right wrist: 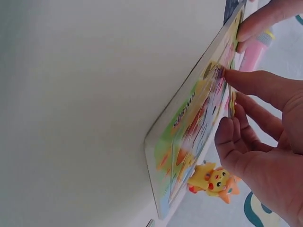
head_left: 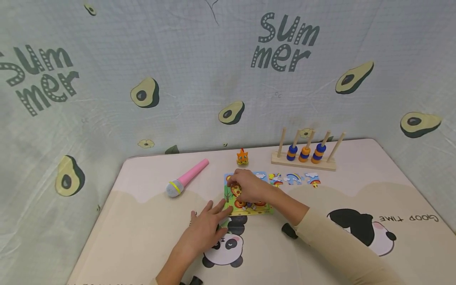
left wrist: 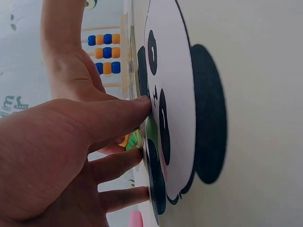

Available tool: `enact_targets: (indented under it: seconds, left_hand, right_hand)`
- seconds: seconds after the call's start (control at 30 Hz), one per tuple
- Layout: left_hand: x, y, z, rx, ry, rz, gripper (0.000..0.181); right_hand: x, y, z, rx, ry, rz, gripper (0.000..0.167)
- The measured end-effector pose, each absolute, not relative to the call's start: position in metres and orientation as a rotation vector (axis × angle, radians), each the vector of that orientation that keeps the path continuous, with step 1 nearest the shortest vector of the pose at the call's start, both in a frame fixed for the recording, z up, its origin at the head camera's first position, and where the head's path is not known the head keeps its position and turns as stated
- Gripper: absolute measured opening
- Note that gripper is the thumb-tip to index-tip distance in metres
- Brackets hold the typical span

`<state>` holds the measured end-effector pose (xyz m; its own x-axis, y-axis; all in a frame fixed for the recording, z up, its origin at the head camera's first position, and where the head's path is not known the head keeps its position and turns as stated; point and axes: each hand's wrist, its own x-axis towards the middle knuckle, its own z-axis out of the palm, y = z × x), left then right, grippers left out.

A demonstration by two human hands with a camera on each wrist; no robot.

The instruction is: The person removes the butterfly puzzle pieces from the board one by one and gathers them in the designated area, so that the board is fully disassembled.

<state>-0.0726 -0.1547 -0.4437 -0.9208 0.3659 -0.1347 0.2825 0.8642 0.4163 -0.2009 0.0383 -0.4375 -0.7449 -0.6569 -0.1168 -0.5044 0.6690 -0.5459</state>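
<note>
A colourful jigsaw puzzle board (head_left: 228, 194) lies flat on the table with a cartoon picture on it. My right hand (head_left: 251, 187) is over the board, its fingers and thumb bent together. In the right wrist view it pinches a thin puzzle piece (right wrist: 232, 104) at the board's surface, mostly hidden by the fingers. My left hand (head_left: 204, 227) lies palm down with spread fingers, the fingertips by the board's lower left corner. In the left wrist view the left thumb (left wrist: 125, 116) touches the tabletop. Much of the picture is covered by the right hand.
Three loose puzzle pieces (head_left: 293, 179) lie in a row right of the board. Behind stand an orange toy figure (head_left: 242, 157) and a wooden peg rack (head_left: 303, 162) with blue and orange rings. A pink toy microphone (head_left: 192, 173) lies to the left.
</note>
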Motion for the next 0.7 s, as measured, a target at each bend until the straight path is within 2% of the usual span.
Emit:
enact_targets:
  seconds: [0.3,0.7]
  left_hand:
    - [-0.072,-0.153,-0.443,0.487,2.810,0.583,0.056]
    - [-0.072,-0.154,-0.443,0.469,2.796,0.607,0.057]
  right_hand:
    - [-0.197,0.045,-0.438,-0.852,2.604,-0.770,0.044]
    - [-0.189,0.085,-0.437,-0.801,2.636,-0.917,0.041]
